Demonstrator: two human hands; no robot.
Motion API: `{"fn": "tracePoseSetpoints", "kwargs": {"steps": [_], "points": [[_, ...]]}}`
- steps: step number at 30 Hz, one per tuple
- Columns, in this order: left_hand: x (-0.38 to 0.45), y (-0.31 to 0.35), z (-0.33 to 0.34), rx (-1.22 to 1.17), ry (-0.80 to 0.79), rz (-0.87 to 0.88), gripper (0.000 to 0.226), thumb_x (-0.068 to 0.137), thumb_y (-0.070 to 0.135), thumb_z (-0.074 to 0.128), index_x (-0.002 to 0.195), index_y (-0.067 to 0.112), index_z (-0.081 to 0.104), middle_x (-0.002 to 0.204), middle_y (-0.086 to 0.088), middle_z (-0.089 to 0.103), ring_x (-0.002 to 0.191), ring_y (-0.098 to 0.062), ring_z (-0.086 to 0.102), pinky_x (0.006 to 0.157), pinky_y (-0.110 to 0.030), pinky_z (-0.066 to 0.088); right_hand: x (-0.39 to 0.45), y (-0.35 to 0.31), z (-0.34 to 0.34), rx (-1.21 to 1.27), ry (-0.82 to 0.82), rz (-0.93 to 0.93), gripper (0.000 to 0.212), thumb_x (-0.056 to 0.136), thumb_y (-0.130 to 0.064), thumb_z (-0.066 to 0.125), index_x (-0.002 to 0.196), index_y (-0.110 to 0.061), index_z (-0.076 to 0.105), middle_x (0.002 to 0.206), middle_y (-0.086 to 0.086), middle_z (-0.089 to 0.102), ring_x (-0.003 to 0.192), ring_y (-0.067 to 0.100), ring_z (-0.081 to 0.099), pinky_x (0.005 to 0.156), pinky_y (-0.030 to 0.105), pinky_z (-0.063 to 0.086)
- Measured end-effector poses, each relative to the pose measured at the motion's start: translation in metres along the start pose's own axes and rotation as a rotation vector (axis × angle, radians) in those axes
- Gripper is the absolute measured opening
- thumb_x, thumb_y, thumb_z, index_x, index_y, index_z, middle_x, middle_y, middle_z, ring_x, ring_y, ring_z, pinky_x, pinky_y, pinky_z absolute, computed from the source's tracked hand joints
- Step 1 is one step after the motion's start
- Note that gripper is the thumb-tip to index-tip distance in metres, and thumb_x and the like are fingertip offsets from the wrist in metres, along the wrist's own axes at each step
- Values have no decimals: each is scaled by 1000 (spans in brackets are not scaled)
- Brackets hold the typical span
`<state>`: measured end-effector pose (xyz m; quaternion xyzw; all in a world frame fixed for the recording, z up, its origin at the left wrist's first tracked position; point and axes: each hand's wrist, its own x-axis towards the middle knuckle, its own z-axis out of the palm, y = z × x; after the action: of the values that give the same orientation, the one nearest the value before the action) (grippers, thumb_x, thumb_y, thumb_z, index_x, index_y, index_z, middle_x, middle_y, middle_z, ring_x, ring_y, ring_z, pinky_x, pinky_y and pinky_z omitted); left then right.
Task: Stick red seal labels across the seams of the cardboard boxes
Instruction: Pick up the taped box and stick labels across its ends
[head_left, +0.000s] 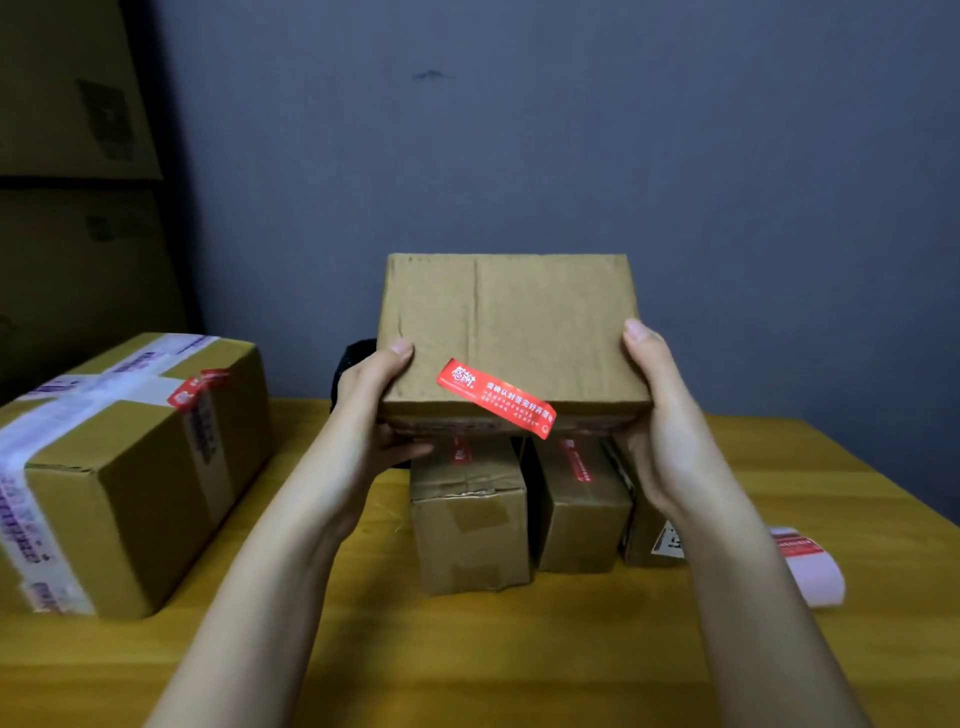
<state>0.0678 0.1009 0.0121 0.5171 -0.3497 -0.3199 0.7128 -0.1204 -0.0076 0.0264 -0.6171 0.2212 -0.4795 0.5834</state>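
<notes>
I hold a flat cardboard box (511, 322) in the air above the table, tilted toward me. My left hand (371, 402) grips its near left corner, thumb on top and fingers underneath. My right hand (660, 415) grips its near right corner the same way. A red seal label (496, 397) lies slanted on the box top and hangs over the near edge. Below it stand two small boxes (470, 514) (584, 506), each with a red label on top. A third small box (649, 535) is partly hidden behind my right wrist.
A large taped box (130, 467) with a red label (197, 387) sits on the left of the yellow wooden table (467, 649). A strip of label backing paper (808, 564) lies at the right. A black object (353, 364) is behind my left hand. Stacked cartons stand at far left.
</notes>
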Motion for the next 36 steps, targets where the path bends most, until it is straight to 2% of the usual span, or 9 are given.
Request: {"fn": "tracePoseSetpoints", "kwargs": {"steps": [3, 6, 11, 15, 20, 25, 29, 33, 36], "points": [[-1, 2, 1, 18, 27, 15, 43, 86, 58, 50, 120, 32, 50, 113, -3, 65, 98, -19, 67, 69, -29, 53, -6, -7, 6, -99, 38, -108, 85, 65, -68, 57, 140, -35, 36, 137, -11, 51, 123, 5, 52, 108, 40, 41], [0, 2, 0, 45, 45, 19, 55, 83, 64, 50, 126, 29, 48, 114, -4, 66, 97, -18, 66, 64, -26, 50, -15, -12, 11, -244, 32, -237, 98, 61, -66, 65, 145, -43, 19, 147, -18, 37, 131, -3, 40, 108, 25, 36], [-2, 6, 3, -2, 23, -16, 44, 85, 62, 47, 117, 32, 52, 102, 1, 70, 95, -17, 65, 69, -28, 47, -21, -11, 18, -486, 17, -381, 112, 63, -51, 80, 146, -46, 5, 152, -23, 20, 133, -19, 19, 101, 0, 23], [-3, 8, 1, 17, -18, -30, 36, 85, 62, 44, 103, 35, 58, 91, 3, 71, 92, -17, 63, 69, -28, 45, -19, -11, 16, -513, 37, -431, 100, 70, -42, 77, 145, -44, 12, 151, -20, 23, 138, -7, 23, 114, 27, 29], [-4, 8, 2, 33, -65, -51, 31, 86, 63, 42, 87, 38, 60, 80, 5, 70, 84, -15, 61, 66, -28, 42, -16, -9, 13, -449, 66, -427, 85, 75, -42, 76, 143, -41, 25, 145, -20, 32, 134, -2, 33, 109, 38, 40], [-5, 9, 3, 18, -108, -92, 41, 84, 67, 41, 94, 34, 62, 89, -1, 71, 87, -19, 63, 65, -28, 43, -20, 1, 28, -389, 322, -646, 59, 85, -26, 69, 136, -19, 39, 138, -1, 43, 130, 8, 41, 105, 26, 40], [-5, 11, 0, -10, -99, -136, 52, 84, 69, 39, 106, 27, 61, 90, -3, 71, 86, -19, 63, 67, -29, 44, -24, 9, 44, -419, 615, -893, 17, 86, -12, 66, 99, -11, 56, 108, 9, 46, 105, 19, 51, 90, 31, 44], [-6, 12, -4, -15, -88, -150, 50, 85, 68, 40, 105, 28, 60, 88, -1, 71, 86, -17, 63, 68, -28, 45, -23, 14, 47, -455, 672, -833, 10, 86, -18, 68, 94, -17, 62, 103, -6, 41, 98, 21, 50, 84, 48, 44], [-7, 12, -3, -44, -108, -173, 51, 83, 69, 41, 103, 27, 62, 91, -3, 72, 85, -18, 65, 70, -31, 45, -22, 13, 45, -480, 629, -860, 19, 84, -16, 70, 99, -16, 59, 103, -5, 44, 96, 13, 52, 85, 35, 47]]}}
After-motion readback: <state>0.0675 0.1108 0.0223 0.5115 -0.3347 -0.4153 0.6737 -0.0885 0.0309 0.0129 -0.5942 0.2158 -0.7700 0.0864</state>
